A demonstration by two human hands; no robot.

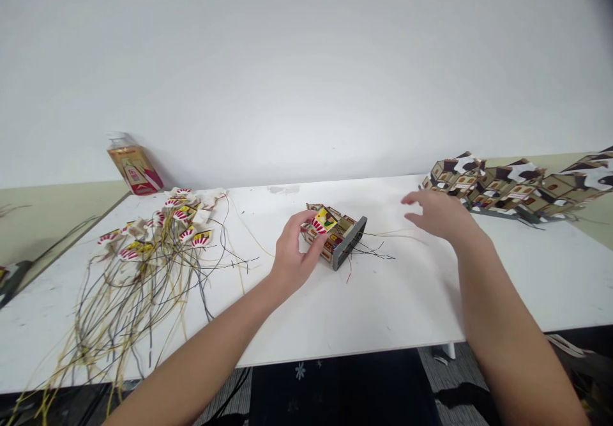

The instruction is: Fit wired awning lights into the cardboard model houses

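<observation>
Near the middle of the table, my left hand is closed on a small model house, which lies tipped on its side. A yellow printed piece with red and white stripes shows between my thumb and fingers, against the house; I cannot tell whether it is fixed there. The house's grey base faces right, and thin black, red and yellow wires stick out from it. My right hand hovers with fingers apart, holding nothing, close to a row of similar model houses.
On the left lies a tangled pile of striped printed pieces with long yellow and black wires, some hanging over the front edge. A bottle of amber liquid stands against the wall at the back left. The white table ends just before my lap.
</observation>
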